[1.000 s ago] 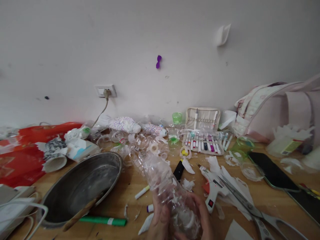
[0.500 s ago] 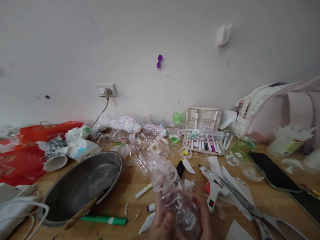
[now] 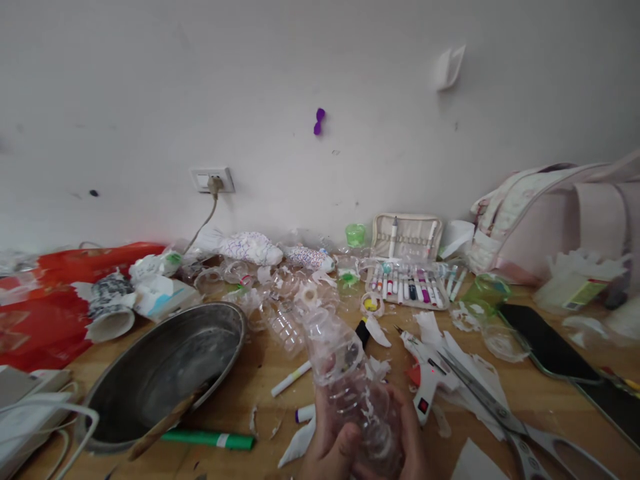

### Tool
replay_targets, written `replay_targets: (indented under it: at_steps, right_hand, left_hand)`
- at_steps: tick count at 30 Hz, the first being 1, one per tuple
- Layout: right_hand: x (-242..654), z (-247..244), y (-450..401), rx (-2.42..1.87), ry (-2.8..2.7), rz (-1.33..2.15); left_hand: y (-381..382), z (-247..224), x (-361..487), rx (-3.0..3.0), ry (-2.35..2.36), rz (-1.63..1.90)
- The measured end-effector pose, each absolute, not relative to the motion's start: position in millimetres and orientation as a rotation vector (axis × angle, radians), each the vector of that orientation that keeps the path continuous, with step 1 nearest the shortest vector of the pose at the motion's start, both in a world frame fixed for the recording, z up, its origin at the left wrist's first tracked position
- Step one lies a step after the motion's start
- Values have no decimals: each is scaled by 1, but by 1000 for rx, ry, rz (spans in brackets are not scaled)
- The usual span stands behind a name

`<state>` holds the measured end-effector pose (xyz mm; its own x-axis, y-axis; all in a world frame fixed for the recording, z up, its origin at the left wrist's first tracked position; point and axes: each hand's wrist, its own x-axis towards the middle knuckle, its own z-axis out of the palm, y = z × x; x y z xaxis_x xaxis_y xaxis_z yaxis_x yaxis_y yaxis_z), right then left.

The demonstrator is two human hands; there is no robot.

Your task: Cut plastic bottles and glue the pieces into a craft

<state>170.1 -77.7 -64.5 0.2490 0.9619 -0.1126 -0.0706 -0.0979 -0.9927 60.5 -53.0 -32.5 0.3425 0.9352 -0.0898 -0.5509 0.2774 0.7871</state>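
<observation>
A clear, ribbed plastic bottle piece (image 3: pixel 336 347) is held between both hands at the bottom centre, its wider part tilted away from me. On its left side my left hand (image 3: pixel 333 443) is wrapped round it, thumb across the front. My right hand (image 3: pixel 407 433) grips the same piece from the right. Just right of the hands lies a white glue gun (image 3: pixel 427 380) with a small red light. Large scissors (image 3: pixel 505 417) rest partly open beside it on scraps of white paper (image 3: pixel 480 363). A white marker (image 3: pixel 291 379) lies left of the bottle piece.
A dark metal basin (image 3: pixel 165 373) with a wooden stick (image 3: pixel 165 423) stands at left, a green marker (image 3: pixel 210 439) in front. Clear plastic scraps, two paper fish (image 3: pixel 250 248) and a marker case (image 3: pixel 407 283) line the wall. At right are a phone (image 3: pixel 547 343) and pink bag (image 3: pixel 530 227).
The bottle piece has turned slightly in my hands, and its far end has shifted a little to the right. Both hands keep hold of it.
</observation>
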Motion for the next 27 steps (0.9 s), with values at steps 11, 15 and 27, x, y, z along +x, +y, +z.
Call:
replay_targets:
  at_steps: [11,15,27]
  right_hand:
    - [185,-45,-70,-987,-893,1583]
    - [187,-43,-68,-905,-874,1616]
    - [194,-34,-60,-679,-851,1651]
  left_hand:
    - [-42,-31,55,778,603,1094]
    - [-44,-31,59,814,558,1085]
    - [-41,-36,59,904,419,1213]
